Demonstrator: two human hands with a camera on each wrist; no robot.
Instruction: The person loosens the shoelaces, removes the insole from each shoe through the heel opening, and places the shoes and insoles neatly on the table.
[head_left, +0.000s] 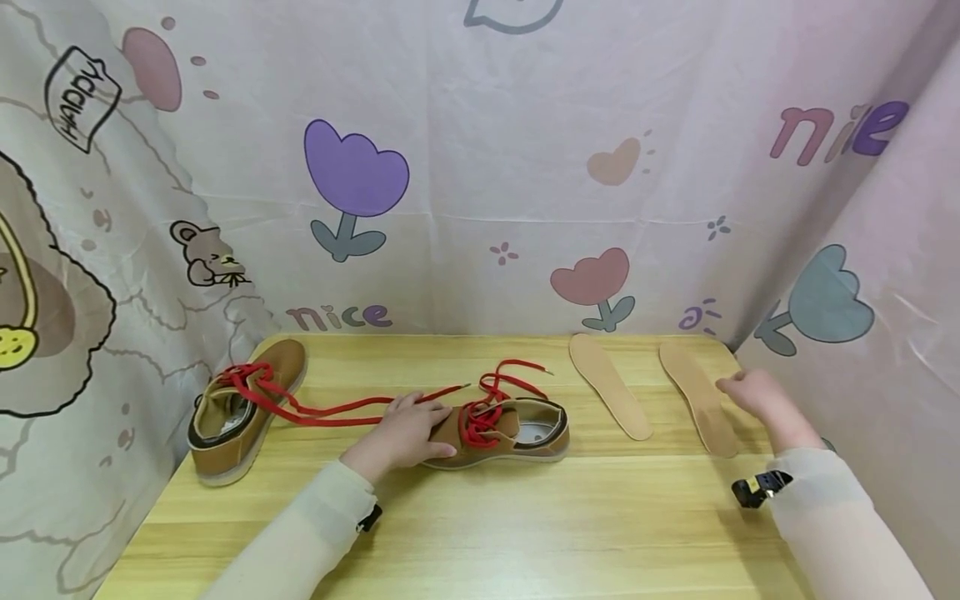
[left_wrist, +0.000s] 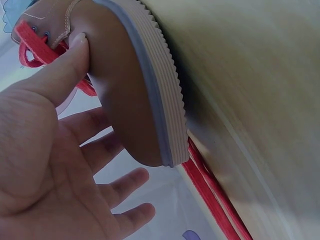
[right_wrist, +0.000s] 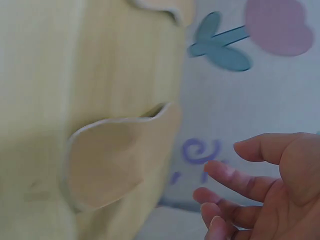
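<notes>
My left hand (head_left: 403, 432) holds the toe of a brown shoe (head_left: 536, 450) in the middle of the table. In the left wrist view the thumb lies on the shoe's upper, and the first fingers reach round the far side. Red laces (head_left: 483, 421) run through its eyelets. At the right, my right hand (head_left: 759, 398) hovers beside a tan insole (head_left: 693, 387), apart from it. Nothing is between its loosely bent fingers in the right wrist view. A second tan insole (head_left: 609, 387) lies to the left of the first.
Another brown shoe (head_left: 251, 433) stands at the table's left edge, its long red laces (head_left: 330, 417) stretching toward the middle shoe. The wooden table (head_left: 525, 533) is bordered by a patterned curtain (head_left: 465, 167) at the back and both sides.
</notes>
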